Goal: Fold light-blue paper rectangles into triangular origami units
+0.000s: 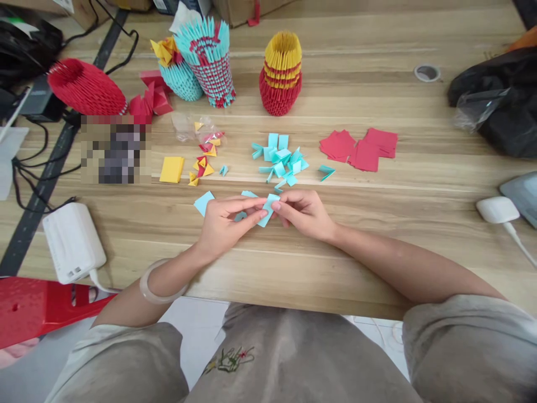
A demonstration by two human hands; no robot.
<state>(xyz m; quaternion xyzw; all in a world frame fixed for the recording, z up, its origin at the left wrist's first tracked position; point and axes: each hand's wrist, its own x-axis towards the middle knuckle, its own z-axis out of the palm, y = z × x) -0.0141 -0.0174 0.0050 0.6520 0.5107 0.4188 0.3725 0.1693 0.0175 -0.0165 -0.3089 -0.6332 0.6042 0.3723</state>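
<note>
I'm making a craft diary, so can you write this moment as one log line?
left hand: holds blue paper | right hand: holds same blue paper | beyond: folded blue pieces, red squares

Over the wooden bench, the left hand and right hand pinch a light-blue paper rectangle. Beyond are a pile of folded turquoise papers, red paper squares and a red-and-yellow origami vase.

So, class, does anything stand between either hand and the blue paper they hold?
Nothing visible does: the left hand and right hand both touch the blue paper directly. The folded blue pieces lie beyond it, not between.
</note>
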